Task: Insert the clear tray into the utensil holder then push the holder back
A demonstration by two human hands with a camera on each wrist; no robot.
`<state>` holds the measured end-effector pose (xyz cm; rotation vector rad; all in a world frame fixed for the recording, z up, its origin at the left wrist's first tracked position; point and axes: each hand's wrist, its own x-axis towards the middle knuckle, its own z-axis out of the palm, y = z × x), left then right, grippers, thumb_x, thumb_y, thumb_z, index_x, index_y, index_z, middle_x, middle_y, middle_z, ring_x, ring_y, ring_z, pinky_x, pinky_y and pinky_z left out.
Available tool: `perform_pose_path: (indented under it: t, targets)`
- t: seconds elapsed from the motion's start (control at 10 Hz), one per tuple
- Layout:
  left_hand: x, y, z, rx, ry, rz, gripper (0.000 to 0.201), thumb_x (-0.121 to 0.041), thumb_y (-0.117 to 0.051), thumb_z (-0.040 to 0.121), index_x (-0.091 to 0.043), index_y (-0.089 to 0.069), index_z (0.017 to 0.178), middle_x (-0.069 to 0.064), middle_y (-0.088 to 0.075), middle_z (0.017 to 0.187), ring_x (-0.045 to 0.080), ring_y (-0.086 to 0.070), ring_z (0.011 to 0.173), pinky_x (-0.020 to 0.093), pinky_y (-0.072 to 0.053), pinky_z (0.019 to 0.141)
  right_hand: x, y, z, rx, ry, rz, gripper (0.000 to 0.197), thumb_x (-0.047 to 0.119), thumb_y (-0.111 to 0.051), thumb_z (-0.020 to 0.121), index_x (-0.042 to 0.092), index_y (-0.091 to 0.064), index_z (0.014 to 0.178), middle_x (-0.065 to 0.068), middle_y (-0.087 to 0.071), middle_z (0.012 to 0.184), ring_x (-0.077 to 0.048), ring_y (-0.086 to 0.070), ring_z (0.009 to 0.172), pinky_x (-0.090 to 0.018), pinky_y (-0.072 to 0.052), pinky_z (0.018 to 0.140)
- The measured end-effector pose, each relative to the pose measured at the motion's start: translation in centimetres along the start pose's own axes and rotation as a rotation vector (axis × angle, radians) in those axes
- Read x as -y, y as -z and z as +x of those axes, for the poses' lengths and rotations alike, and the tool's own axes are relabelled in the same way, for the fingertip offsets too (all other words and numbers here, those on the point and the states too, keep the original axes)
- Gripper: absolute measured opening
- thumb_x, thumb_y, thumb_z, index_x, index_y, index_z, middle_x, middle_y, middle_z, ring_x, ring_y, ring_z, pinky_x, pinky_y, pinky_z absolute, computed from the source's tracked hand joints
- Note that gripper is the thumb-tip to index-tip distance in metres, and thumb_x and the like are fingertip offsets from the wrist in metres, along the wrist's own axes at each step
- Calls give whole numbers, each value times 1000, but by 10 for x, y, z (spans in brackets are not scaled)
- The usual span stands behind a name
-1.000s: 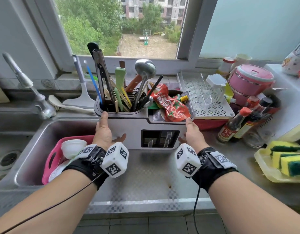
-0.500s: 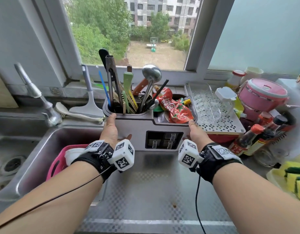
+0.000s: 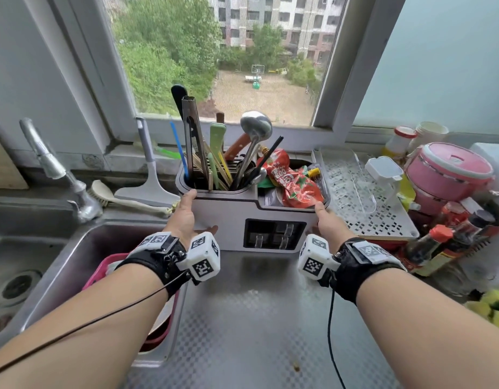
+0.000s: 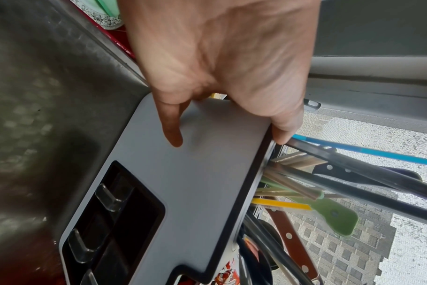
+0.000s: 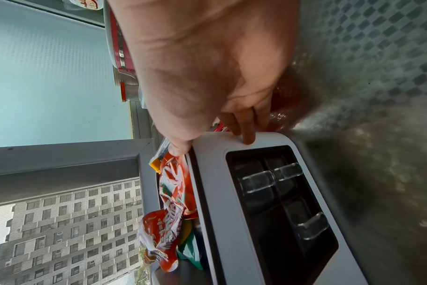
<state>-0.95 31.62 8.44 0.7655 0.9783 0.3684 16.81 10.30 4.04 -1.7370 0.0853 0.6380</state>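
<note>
The grey-white utensil holder (image 3: 228,220) (image 4: 195,183) (image 5: 212,192) stands on the steel counter near the window sill, full of tongs, a ladle and chopsticks. Its right compartment carries a clear tray (image 3: 325,184) stuffed with red sauce packets (image 3: 296,186) (image 5: 173,185). My left hand (image 3: 186,217) (image 4: 219,67) grips the holder's left corner, thumb on the front face and index finger up at the rim. My right hand (image 3: 329,223) (image 5: 207,67) grips the right corner, thumb on the top rim and fingertips on the side edge. Clear hooks show in the dark front recess (image 3: 273,234).
A sink (image 3: 74,248) with a pink basin (image 3: 102,270) and a faucet (image 3: 51,164) lies left. A squeegee (image 3: 152,181) and brush (image 3: 124,200) sit behind it. A white perforated rack (image 3: 369,220), pink pot (image 3: 447,172), sauce bottles (image 3: 430,245) and sponges (image 3: 492,307) crowd the right.
Both hands have slid the holder away from me toward the window sill, leaving more bare counter in front. The grips on its two corners are unchanged.
</note>
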Motion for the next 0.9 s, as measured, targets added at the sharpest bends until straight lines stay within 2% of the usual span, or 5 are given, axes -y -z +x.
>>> perform_pose_path:
  t: [0.3,0.4,0.5,0.7,0.9]
  targets:
    - [-2,-1,25,-8,-13,6,73,-54,-66,76,-22,-45,138,7,-48,140,26,-60,75,52,-49,95,-1,-4,17,16,-6,38,65,61,-43,88,17,-46,136,-17,-52,101,-24,-49,65,-29,-45,54]
    - [-3,1,29,-20,-31,46,73,-54,-65,76,-21,-45,138,10,-55,132,26,-60,72,53,-49,93,3,-4,14,8,-6,25,68,61,-42,88,14,-45,137,-17,-52,104,-25,-51,69,-32,-47,57]
    - [-9,-1,22,-26,-19,112,63,-50,-61,82,-11,-50,129,14,-64,82,27,-59,62,45,-52,84,6,-3,15,-2,-18,-20,71,63,-40,88,11,-45,138,-19,-61,115,-33,-62,88,-43,-55,74]
    - [-9,8,14,-31,-40,218,40,-52,-58,84,-16,-51,100,1,-50,81,19,-58,78,27,-47,50,9,-7,1,-49,-94,36,86,75,-45,72,14,-51,132,-16,-64,108,-35,-64,97,-53,-54,89]
    - [-36,24,12,9,-43,349,94,-60,-66,55,14,-52,112,12,-47,74,21,-42,51,24,-41,47,37,1,-32,-78,-54,50,75,65,-38,88,4,-51,130,-26,-57,134,-41,-59,121,-49,-54,91]
